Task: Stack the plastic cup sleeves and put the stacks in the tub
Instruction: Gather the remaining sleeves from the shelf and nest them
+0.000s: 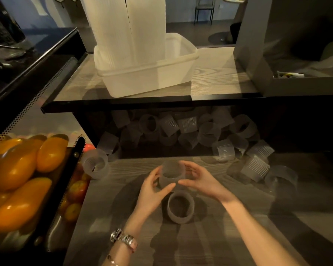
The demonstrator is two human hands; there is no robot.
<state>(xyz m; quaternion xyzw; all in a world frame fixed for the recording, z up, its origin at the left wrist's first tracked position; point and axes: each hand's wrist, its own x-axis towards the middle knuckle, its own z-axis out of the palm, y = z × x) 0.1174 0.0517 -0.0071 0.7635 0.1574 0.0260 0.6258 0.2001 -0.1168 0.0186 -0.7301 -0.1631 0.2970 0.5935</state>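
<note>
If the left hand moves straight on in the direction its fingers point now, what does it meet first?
The left hand already touches the held sleeve; its fingers point toward the right hand, probably met next, though depth is unclear.

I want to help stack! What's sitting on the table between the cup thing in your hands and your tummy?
One more cup sleeve stands there, open end up, just below the held sleeve that the left hand and right hand grip. Head view.

Dim, warm light leaves the lower frame murky, with soft fanned shadows under the forearms. The white sleeve stacks [127,29] at upper centre glow brightest. Edges bend from wide-angle distortion; everything looks slightly soft.
</note>
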